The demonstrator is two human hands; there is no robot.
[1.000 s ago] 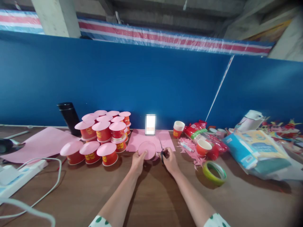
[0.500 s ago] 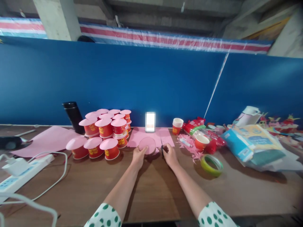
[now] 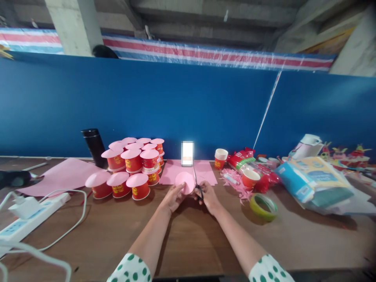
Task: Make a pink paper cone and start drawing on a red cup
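Observation:
My left hand (image 3: pixel 174 197) pinches a round pink paper disc (image 3: pixel 185 182) by its lower left edge. In my right hand (image 3: pixel 208 196) is a pair of scissors with dark handles (image 3: pixel 199 192), fingers closed round them. The blades point up and away, close along the disc's right edge; I cannot tell whether they touch it. Behind both hands, pink paper sheets (image 3: pixel 169 172) lie flat on the table. To the left, several red paper cups (image 3: pixel 140 192) stand upside down in stacks, each top one under a shallow pink paper cone.
A stack of paper cups (image 3: pixel 221 158), pink scraps (image 3: pixel 242 192), an upright cup (image 3: pixel 250 179) and a green tape roll (image 3: pixel 263 206) are to the right. Further right lies a blue and yellow package (image 3: pixel 315 180). A power strip (image 3: pixel 35 215) with cables lies left, near a black flask (image 3: pixel 93 148).
The scissors have come left to the disc's edge, their handles turning more into view. My left hand has tilted the disc. The whole view has shifted slightly.

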